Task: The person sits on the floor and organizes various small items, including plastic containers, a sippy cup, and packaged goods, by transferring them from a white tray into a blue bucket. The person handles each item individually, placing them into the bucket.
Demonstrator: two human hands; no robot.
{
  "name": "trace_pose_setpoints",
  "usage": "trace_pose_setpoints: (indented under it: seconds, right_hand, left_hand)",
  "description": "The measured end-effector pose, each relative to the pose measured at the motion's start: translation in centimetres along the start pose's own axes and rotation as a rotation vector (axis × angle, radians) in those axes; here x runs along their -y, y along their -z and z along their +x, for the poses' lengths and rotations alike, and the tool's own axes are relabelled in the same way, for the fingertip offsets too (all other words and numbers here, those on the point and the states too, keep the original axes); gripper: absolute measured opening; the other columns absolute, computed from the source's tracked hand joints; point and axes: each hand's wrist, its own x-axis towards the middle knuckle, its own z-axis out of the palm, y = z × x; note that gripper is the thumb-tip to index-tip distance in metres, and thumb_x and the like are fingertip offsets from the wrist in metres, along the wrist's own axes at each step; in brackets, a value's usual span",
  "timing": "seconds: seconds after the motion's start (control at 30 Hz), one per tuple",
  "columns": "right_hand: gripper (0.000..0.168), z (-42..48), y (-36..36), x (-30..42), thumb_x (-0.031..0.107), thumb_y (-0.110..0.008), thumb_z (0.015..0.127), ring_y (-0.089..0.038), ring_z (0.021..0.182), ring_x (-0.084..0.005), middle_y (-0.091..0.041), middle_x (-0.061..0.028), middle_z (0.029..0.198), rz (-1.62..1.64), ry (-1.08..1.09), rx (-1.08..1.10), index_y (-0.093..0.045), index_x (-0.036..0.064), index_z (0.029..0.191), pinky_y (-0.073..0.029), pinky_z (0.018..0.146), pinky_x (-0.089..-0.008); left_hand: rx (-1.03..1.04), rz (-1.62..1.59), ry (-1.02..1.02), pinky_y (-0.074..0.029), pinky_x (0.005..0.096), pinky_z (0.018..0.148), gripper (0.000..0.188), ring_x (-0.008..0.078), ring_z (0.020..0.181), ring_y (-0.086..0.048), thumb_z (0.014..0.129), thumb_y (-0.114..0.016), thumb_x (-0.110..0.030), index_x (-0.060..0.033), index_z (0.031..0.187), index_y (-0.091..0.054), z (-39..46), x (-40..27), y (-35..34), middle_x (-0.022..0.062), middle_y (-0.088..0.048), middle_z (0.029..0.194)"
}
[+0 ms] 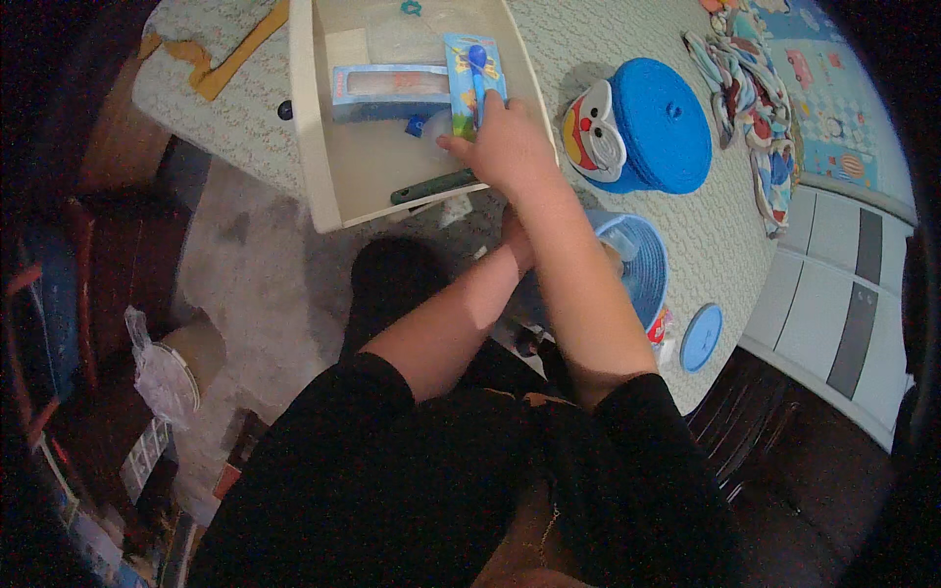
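Observation:
My right hand (511, 143) is over the near right part of a cream open box or drawer (316, 147), its fingers and thumb on a blue carded package (459, 62) with a blue spoon-like item. Beside the card lie a blue windowed carton (393, 109), a small dark blue piece (415, 126) and a translucent round thing, partly hidden. A dark green bar-shaped item (434, 187) lies along the near wall. My left hand (516, 226) is mostly hidden beneath my right forearm; what it touches cannot be seen. A teal piece (411, 8) is at the far end.
A blue woven basket with lid (658, 125) and a cartoon face stands on the patterned tabletop (706, 257). Nearer are an open light blue basket (650, 257) and a round blue lid (702, 338). A crumpled cloth (764, 132) lies right. A bag-lined bin (165, 382) stands lower left.

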Motion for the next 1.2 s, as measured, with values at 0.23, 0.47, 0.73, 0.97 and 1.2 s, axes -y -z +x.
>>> trace_pose_setpoints:
  seconds: [0.23, 0.47, 0.73, 0.97, 1.2]
  right_hand:
    - [0.061, -1.2, 1.6, 0.0, 0.038, -0.058, 0.088, -0.058, 0.113, -0.0406, -0.056, -0.0279, 0.124, -0.007, -0.058, 0.023, -0.045, 0.0, 0.135, -0.048, 0.094, -0.0476]
    - [0.061, -7.5, 6.2, -6.7, 0.043, -0.044, 0.093, -0.06, 0.111, -0.0345, -0.06, -0.0192, 0.126, 0.631, 0.027, -0.139, -0.05, -0.002, 0.134, -0.044, 0.095, -0.0439]
    - [0.072, -20.0, 11.4, -17.6, 0.056, -0.043, 0.089, -0.052, 0.108, -0.0208, -0.06, -0.0137, 0.125, 0.922, -0.079, -0.056, -0.051, 0.001, 0.136, -0.035, 0.094, -0.0325]
    - [0.057, -27.2, 12.0, -21.2, 0.001, -0.063, 0.069, -0.048, 0.127, -0.0278, -0.053, -0.0145, 0.133, 0.671, -0.08, 0.188, -0.058, 0.004, 0.126, -0.033, 0.109, -0.0379]
    - [0.064, -26.3, 7.0, -22.1, 0.004, -0.067, 0.06, -0.045, 0.128, -0.0383, -0.049, -0.0207, 0.138, 0.351, 0.049, 0.238, -0.064, 0.017, 0.123, -0.035, 0.109, -0.0454]
  left_hand:
    - [-0.217, 0.438, -0.208, -0.046, 0.0328, 0.087, 0.033, 0.0161, 0.102, -0.059, 0.094, -0.058, -0.032, -0.0082, 0.117, -0.056, -2.2, -3.2, -7.2, 0.0033, -0.062, 0.109]
    - [-0.53, 0.372, -0.052, -0.042, 0.0285, 0.063, 0.023, 0.0093, 0.07, -0.056, 0.094, -0.058, -0.033, -0.0109, 0.097, -0.062, -3.4, -6.1, -11.0, -0.0021, -0.063, 0.08]
    - [-0.531, 0.399, 0.036, -0.041, 0.025, 0.067, 0.02, 0.0077, 0.074, -0.057, 0.09, -0.059, -0.035, -0.0164, 0.092, -0.064, -3.7, -5.8, -11.4, -0.0033, -0.064, 0.084]
    - [-0.533, 0.361, 0.051, -0.041, 0.0246, 0.063, 0.018, 0.0084, 0.072, -0.055, 0.085, -0.064, -0.03, -0.0129, 0.091, -0.062, -3.1, -5.6, -10.6, -0.0019, -0.063, 0.083]
    - [-0.549, 0.41, 0.062, -0.041, 0.0274, 0.074, 0.025, 0.0094, 0.08, -0.056, 0.091, -0.06, -0.034, -0.0124, 0.1, -0.067, -3.7, -5.5, -10.8, -0.0021, -0.064, 0.09]
